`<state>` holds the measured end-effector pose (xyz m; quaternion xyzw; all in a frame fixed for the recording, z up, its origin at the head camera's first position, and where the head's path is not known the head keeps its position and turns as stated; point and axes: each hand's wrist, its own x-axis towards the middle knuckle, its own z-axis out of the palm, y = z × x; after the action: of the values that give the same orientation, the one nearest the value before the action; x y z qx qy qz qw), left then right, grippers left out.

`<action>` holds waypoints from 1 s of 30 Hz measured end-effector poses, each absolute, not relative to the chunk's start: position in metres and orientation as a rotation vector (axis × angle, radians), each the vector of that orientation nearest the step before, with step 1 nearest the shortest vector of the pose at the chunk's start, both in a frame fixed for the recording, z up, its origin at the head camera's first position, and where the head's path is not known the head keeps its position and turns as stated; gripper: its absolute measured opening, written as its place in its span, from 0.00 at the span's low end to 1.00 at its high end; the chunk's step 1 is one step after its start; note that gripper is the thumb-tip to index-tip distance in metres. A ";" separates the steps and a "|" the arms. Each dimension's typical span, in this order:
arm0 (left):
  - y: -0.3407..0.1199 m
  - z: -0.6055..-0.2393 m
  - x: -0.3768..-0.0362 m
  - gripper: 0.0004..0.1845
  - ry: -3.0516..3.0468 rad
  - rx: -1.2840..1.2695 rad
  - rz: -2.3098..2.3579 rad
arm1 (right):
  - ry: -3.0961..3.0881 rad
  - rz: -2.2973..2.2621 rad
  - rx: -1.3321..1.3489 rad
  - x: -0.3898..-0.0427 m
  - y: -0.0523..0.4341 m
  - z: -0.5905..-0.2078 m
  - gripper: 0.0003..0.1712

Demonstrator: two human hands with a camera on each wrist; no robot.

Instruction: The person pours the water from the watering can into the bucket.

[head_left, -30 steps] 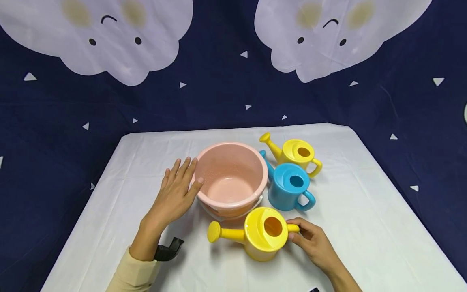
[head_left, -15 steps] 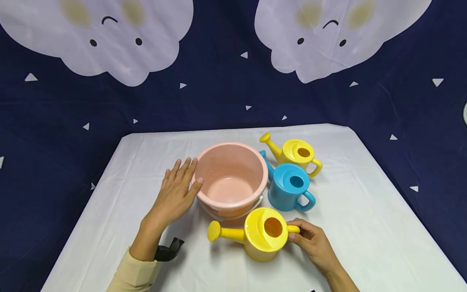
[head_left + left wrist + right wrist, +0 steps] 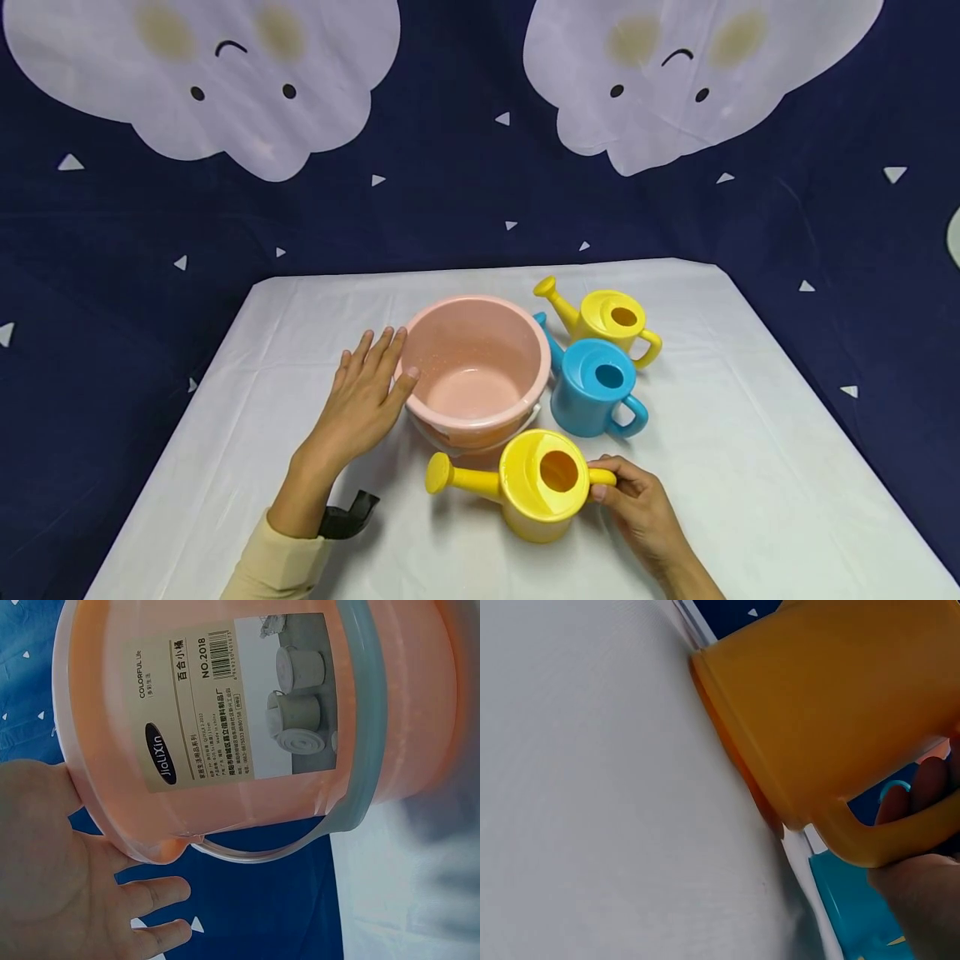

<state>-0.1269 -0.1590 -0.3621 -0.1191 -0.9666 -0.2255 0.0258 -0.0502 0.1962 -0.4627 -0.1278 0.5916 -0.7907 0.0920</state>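
A pink bucket [image 3: 472,425] stands upright at the middle of the table, its inside bare. My left hand [image 3: 360,400] rests on its left rim with straight fingers, the thumb just over the edge. In the left wrist view the bucket [image 3: 270,802] shows a paper label and a pale carrying handle. My right hand [image 3: 641,508] grips the handle of a yellow watering can [image 3: 543,504] in front of the bucket, spout pointing left. In the right wrist view, fingers and thumb close round that handle [image 3: 870,844].
Right of the bucket stands a blue watering can [image 3: 588,396], its spout beside the bucket's rim. Behind it is a second yellow watering can [image 3: 611,317]. A white cloth covers the table [image 3: 750,467]. A dark blue curtain [image 3: 450,208] with clouds hangs behind.
The head view has tilted very slightly, shifting everything a little downward. Hands, bucket and cans otherwise keep their places.
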 end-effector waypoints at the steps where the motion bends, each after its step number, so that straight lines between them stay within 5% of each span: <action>1: -0.159 -0.362 -0.127 0.34 -2.989 -0.367 -0.700 | 1.750 -2.354 -0.370 -0.050 0.196 -0.462 0.14; 30: -0.159 -0.362 -0.127 0.34 -2.985 -0.355 -0.709 | 1.712 -2.408 -0.454 -0.041 0.210 -0.421 0.19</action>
<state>-0.1272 -0.1586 -0.3621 -0.1149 -0.9662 -0.2293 0.0267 -0.0408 0.2096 -0.4212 -0.1514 0.5710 -0.8033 0.0762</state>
